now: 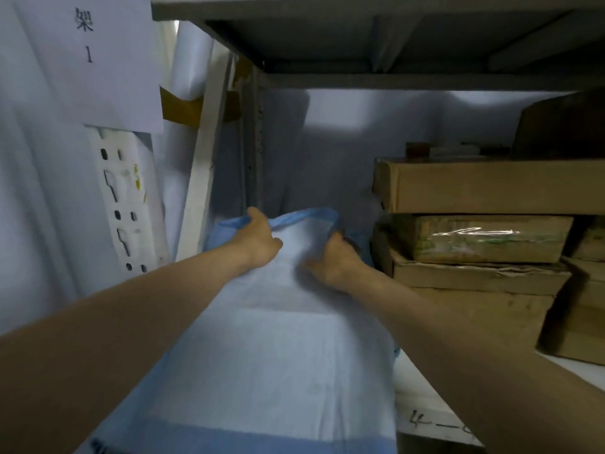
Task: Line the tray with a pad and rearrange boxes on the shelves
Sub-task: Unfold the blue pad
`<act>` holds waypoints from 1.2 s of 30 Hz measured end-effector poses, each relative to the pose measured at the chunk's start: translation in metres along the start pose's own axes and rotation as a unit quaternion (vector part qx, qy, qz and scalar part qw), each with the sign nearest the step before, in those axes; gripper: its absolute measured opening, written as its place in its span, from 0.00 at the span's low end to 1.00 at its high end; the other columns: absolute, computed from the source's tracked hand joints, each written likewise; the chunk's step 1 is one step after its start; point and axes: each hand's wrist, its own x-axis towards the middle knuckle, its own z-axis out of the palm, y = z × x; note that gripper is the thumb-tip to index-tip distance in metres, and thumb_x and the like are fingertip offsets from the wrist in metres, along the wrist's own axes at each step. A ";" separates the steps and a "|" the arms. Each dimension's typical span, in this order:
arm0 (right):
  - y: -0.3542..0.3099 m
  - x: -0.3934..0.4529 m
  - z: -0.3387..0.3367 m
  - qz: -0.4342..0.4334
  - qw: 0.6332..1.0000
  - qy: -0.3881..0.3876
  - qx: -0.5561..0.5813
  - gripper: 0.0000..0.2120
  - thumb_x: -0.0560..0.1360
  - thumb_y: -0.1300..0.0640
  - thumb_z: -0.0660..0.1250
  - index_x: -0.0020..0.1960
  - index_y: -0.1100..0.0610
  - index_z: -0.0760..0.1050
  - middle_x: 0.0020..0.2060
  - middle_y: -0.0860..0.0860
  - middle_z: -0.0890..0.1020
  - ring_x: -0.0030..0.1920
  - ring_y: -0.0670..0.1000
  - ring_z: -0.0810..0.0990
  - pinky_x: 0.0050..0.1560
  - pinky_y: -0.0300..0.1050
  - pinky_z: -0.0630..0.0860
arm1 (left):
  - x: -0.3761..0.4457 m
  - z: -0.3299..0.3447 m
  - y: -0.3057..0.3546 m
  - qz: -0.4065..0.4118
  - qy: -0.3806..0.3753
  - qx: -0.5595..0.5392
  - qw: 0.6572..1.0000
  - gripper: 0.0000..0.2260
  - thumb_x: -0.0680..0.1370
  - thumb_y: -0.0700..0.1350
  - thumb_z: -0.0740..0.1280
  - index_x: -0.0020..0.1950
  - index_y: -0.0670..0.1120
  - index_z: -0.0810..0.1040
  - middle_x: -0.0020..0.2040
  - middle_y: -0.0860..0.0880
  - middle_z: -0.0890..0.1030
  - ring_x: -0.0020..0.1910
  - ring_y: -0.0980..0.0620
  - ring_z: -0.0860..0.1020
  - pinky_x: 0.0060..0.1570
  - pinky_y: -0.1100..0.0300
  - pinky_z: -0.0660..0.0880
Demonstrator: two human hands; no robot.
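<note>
A blue-edged white absorbent pad (275, 348) lies lengthwise on the shelf, reaching from the front edge toward the back. My left hand (258, 240) grips its far left edge, where the blue border is bunched up. My right hand (334, 257) grips the far right part of the pad, its fingers curled into the folded material. Both arms stretch deep into the shelf. A stack of brown cardboard boxes (474, 244) stands just right of the pad. The tray under the pad is hidden.
A grey shelf board (376, 44) hangs low overhead. A white slotted upright (127, 204) and a paper label (88, 54) are at the left. The white shelf surface (422, 394) shows at the right front, with handwriting near its edge.
</note>
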 end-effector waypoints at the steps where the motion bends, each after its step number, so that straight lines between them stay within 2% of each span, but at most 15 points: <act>1: 0.000 0.007 0.000 -0.011 1.000 -0.007 -0.017 0.40 0.80 0.51 0.64 0.80 0.63 0.44 0.75 0.61 0.64 0.72 0.61 0.67 0.69 0.50 0.67 | 0.007 0.004 0.000 0.002 -0.004 0.008 1.000 0.33 0.81 0.43 0.64 0.77 0.34 0.49 0.63 0.36 0.75 0.53 0.40 0.78 0.45 0.56 0.69; 3: 0.000 0.020 0.001 -0.022 0.998 -0.021 -0.055 0.29 0.84 0.54 0.56 0.80 0.61 0.49 0.76 0.60 0.62 0.74 0.60 0.63 0.72 0.49 0.60 | 0.019 0.013 0.000 -0.006 -0.018 0.023 1.000 0.35 0.82 0.44 0.63 0.78 0.35 0.44 0.68 0.35 0.72 0.60 0.38 0.77 0.47 0.57 0.68; 5: 0.001 0.037 0.005 -0.008 0.998 -0.003 -0.065 0.25 0.85 0.53 0.51 0.79 0.60 0.51 0.77 0.60 0.59 0.75 0.60 0.60 0.72 0.50 0.57 | 0.029 0.023 0.000 -0.020 -0.026 0.019 0.999 0.34 0.82 0.43 0.63 0.78 0.36 0.45 0.67 0.35 0.74 0.59 0.38 0.77 0.47 0.56 0.69; 7: 0.006 0.057 0.013 0.015 0.996 0.006 -0.083 0.27 0.84 0.49 0.53 0.78 0.58 0.50 0.76 0.60 0.58 0.75 0.60 0.59 0.73 0.51 0.57 | 0.039 0.029 -0.001 -0.036 -0.033 0.011 0.999 0.33 0.82 0.43 0.63 0.78 0.37 0.47 0.66 0.35 0.74 0.59 0.38 0.78 0.48 0.54 0.70; 9: 0.012 0.074 0.018 0.038 0.994 0.045 -0.090 0.36 0.79 0.43 0.58 0.79 0.55 0.46 0.76 0.58 0.57 0.75 0.61 0.57 0.74 0.56 0.57 | 0.050 0.032 -0.001 -0.041 -0.039 0.008 0.998 0.34 0.82 0.43 0.63 0.79 0.38 0.45 0.67 0.35 0.73 0.61 0.38 0.77 0.50 0.54 0.71; 11: 0.019 0.090 0.022 0.056 0.989 0.065 -0.121 0.37 0.77 0.41 0.59 0.79 0.52 0.47 0.76 0.58 0.57 0.75 0.62 0.57 0.74 0.58 0.57 | 0.058 0.037 -0.002 -0.053 -0.052 0.020 0.997 0.37 0.81 0.44 0.65 0.80 0.39 0.42 0.70 0.36 0.70 0.63 0.38 0.75 0.52 0.54 0.71; 14: 0.028 0.097 0.028 0.085 0.987 -0.004 -0.136 0.36 0.78 0.40 0.59 0.80 0.47 0.46 0.78 0.57 0.55 0.76 0.61 0.55 0.75 0.58 0.55 | 0.063 0.043 -0.008 -0.053 -0.107 0.058 0.991 0.47 0.78 0.49 0.70 0.79 0.42 0.34 0.80 0.38 0.55 0.72 0.40 0.69 0.65 0.53 0.69; 16: 0.027 0.092 0.029 0.094 0.983 -0.052 -0.146 0.37 0.80 0.47 0.60 0.80 0.47 0.40 0.79 0.60 0.50 0.77 0.64 0.54 0.77 0.58 0.52 | 0.065 0.048 -0.015 -0.014 -0.138 0.092 0.986 0.56 0.71 0.58 0.73 0.80 0.47 0.33 0.82 0.43 0.49 0.76 0.43 0.63 0.72 0.52 0.65; 17: 0.025 0.087 0.029 0.088 0.981 -0.048 -0.163 0.38 0.81 0.51 0.60 0.80 0.48 0.38 0.79 0.62 0.49 0.77 0.66 0.53 0.77 0.59 0.51 | 0.066 0.049 -0.018 0.007 -0.152 0.119 0.981 0.57 0.66 0.63 0.72 0.81 0.49 0.36 0.82 0.45 0.51 0.77 0.43 0.62 0.74 0.49 0.63; 19: 0.016 0.071 0.026 0.046 0.975 -0.029 -0.216 0.39 0.81 0.56 0.61 0.81 0.50 0.38 0.78 0.64 0.49 0.76 0.67 0.54 0.76 0.60 0.52 | 0.060 0.049 -0.016 0.022 -0.197 0.201 0.959 0.52 0.66 0.70 0.69 0.82 0.51 0.49 0.80 0.46 0.59 0.75 0.43 0.65 0.73 0.47 0.64; 22: 0.002 0.047 0.021 -0.014 0.954 -0.042 -0.296 0.33 0.79 0.57 0.63 0.79 0.57 0.52 0.73 0.64 0.61 0.71 0.65 0.63 0.71 0.58 0.62 | 0.050 0.047 -0.010 0.010 -0.259 0.277 0.925 0.44 0.70 0.73 0.62 0.79 0.48 0.63 0.76 0.46 0.68 0.71 0.44 0.70 0.70 0.50 0.67; 24: -0.002 0.030 0.017 -0.037 0.938 -0.061 -0.341 0.24 0.79 0.57 0.62 0.73 0.59 0.63 0.68 0.62 0.66 0.67 0.63 0.67 0.66 0.56 0.65 | 0.045 0.046 -0.012 0.012 -0.281 0.311 0.908 0.48 0.66 0.79 0.56 0.77 0.48 0.65 0.74 0.45 0.70 0.71 0.43 0.69 0.70 0.48 0.65; 27: -0.004 0.006 0.008 -0.060 0.914 -0.084 -0.393 0.20 0.80 0.57 0.60 0.71 0.59 0.66 0.67 0.60 0.68 0.67 0.62 0.67 0.65 0.57 0.66 | 0.041 0.049 -0.026 0.011 -0.276 0.351 0.895 0.60 0.52 0.84 0.45 0.73 0.47 0.71 0.71 0.43 0.73 0.71 0.40 0.67 0.71 0.38 0.59; 32: -0.002 -0.022 0.000 -0.071 0.889 -0.108 -0.438 0.18 0.81 0.57 0.55 0.70 0.59 0.67 0.66 0.60 0.70 0.66 0.62 0.68 0.65 0.58 0.64 | 0.025 0.053 -0.032 -0.013 -0.260 0.379 0.888 0.48 0.72 0.78 0.44 0.79 0.44 0.59 0.78 0.41 0.64 0.78 0.38 0.56 0.73 0.36 0.55; 36: -0.002 -0.034 -0.001 -0.070 0.862 -0.101 -0.491 0.21 0.81 0.58 0.56 0.73 0.58 0.64 0.69 0.59 0.67 0.68 0.62 0.65 0.62 0.57 0.67 | 0.004 0.046 -0.020 -0.033 -0.244 0.397 0.884 0.43 0.76 0.74 0.42 0.81 0.46 0.56 0.79 0.42 0.62 0.78 0.38 0.56 0.72 0.30 0.52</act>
